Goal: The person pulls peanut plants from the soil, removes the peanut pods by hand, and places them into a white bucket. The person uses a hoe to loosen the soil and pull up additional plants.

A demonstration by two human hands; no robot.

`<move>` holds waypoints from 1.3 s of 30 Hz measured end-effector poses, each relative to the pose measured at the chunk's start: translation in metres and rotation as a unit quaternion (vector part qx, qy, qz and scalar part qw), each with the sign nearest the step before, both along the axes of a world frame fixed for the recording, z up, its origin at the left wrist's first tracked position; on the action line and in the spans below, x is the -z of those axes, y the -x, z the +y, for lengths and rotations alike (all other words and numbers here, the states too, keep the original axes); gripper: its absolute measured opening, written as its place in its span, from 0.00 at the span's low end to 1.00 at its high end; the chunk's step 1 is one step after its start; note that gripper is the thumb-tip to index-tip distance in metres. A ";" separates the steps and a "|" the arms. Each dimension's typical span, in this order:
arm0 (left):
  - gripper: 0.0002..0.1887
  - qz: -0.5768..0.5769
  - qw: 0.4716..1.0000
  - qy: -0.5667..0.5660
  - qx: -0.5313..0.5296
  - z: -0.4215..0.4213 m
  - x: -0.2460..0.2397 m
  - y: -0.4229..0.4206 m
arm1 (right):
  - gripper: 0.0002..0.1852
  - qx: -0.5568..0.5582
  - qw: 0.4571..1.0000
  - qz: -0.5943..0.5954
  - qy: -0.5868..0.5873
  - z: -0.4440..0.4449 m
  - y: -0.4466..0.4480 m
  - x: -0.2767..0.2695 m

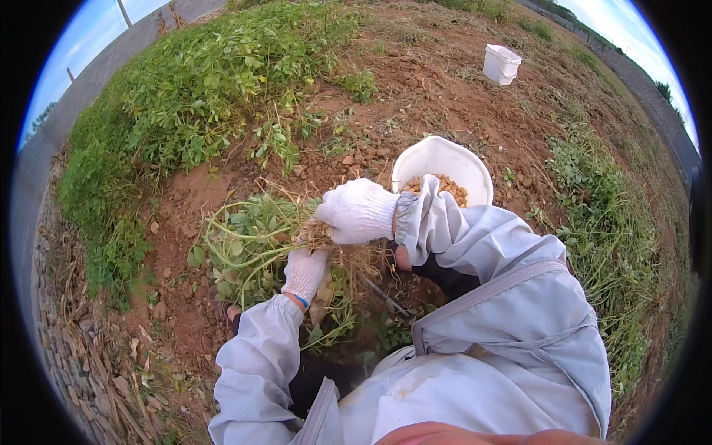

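Note:
My left hand, in a white knit glove with a blue-edged cuff, grips the stems of an uprooted peanut plant near its root end. Also gloved in white, my right hand is closed at the dry, tangled roots just above the left. Its fingertips are turned away, so any pod between them is hidden. Leafy stems spread out to the left of both hands. Just beyond my right wrist stands a white plastic bucket with loose peanuts in its bottom; my sleeve covers part of it.
A white lidded pail stands farther off on the reddish soil. Growing peanut plants fill the upper left, and pulled plants lie along the right. A thin dark rod lies between my feet. Stones and dry stalks edge the lower left.

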State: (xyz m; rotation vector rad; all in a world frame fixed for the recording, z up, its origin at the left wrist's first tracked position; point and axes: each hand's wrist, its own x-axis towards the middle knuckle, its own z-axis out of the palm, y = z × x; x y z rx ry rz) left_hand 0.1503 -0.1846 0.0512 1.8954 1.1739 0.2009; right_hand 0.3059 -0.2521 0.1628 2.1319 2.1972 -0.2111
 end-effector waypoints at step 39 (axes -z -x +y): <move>0.29 -0.646 0.652 0.064 -0.392 0.149 0.043 0.281 | 0.13 0.155 0.872 0.259 -0.386 -0.106 -0.080 0.119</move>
